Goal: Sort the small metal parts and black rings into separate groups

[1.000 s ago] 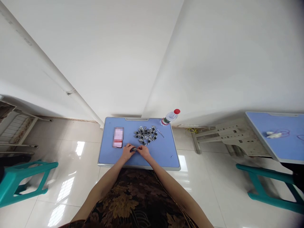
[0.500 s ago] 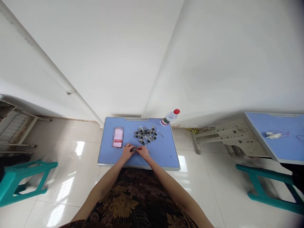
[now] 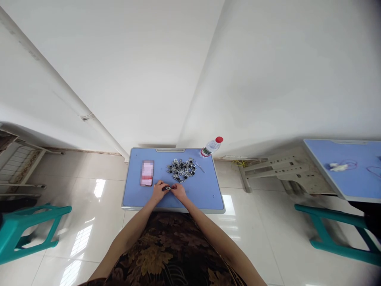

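At the near part of the blue table (image 3: pixel 135 198), my left hand (image 3: pixel 159 191) and my right hand (image 3: pixel 178 191) meet with fingers closed. Between their fingertips sits a small silver-and-black metal piece (image 3: pixel 168 188). The left fingers grip it from one side, and the right fingertips pinch at its other side; whether they hold a separate part is too small to tell. Just beyond my right hand lies a pile of similar small metal pieces (image 3: pixel 181 169) with black round parts. A phone (image 3: pixel 147 173) lies flat to the left of my left hand.
A water bottle with a red cap (image 3: pixel 210 147) stands at the table's back right corner, with a thin clear stick (image 3: pixel 199 166) near it. Tiny bits (image 3: pixel 213 196) lie at right. Green stools (image 3: pixel 35 222) stand left and right; another blue table (image 3: pixel 351 167) is at far right.
The metal piece between my fingertips has turned a little and shows more of its silver face. Both hands stay in nearly the same place; the view has shifted slightly.
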`<move>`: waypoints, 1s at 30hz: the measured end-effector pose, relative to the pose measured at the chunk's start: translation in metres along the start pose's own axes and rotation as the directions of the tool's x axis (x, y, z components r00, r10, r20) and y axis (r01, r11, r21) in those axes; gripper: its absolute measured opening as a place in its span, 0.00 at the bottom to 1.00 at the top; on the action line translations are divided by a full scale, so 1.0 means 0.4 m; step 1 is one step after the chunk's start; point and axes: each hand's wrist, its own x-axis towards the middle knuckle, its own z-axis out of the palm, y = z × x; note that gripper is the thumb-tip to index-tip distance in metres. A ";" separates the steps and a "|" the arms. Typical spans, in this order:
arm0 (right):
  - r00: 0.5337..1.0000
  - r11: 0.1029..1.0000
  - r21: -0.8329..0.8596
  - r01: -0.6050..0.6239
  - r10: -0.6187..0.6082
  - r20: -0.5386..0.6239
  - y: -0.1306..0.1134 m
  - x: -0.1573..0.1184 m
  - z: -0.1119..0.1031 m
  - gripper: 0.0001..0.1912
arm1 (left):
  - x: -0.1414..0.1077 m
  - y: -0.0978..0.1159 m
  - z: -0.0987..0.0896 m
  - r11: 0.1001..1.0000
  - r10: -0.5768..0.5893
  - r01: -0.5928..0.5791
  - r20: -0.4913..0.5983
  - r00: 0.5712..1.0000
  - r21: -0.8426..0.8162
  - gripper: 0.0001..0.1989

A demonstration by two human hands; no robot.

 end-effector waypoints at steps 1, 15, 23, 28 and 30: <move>1.000 1.000 0.000 0.007 -0.007 0.010 0.003 -0.002 0.000 0.03 | 0.000 -0.001 0.001 1.000 0.000 0.000 -0.005 1.000 0.000 0.12; 0.997 0.989 -0.138 0.051 -0.043 0.062 0.016 -0.027 0.006 0.09 | -0.004 -0.007 -0.003 0.997 0.074 -0.074 -0.025 0.997 0.024 0.11; 0.995 0.966 -0.255 0.039 -0.014 0.098 -0.020 -0.046 0.002 0.12 | -0.010 -0.011 -0.012 0.991 0.114 -0.118 -0.068 0.991 -0.065 0.10; 0.995 0.966 -0.258 0.033 -0.008 0.098 -0.020 -0.039 0.001 0.12 | -0.003 -0.036 -0.026 0.950 0.007 -0.066 -0.188 0.982 -0.304 0.08; 0.996 0.966 -0.258 0.024 0.000 0.092 -0.017 -0.034 0.005 0.12 | -0.002 -0.046 -0.036 0.934 -0.059 -0.018 -0.204 0.977 -0.358 0.10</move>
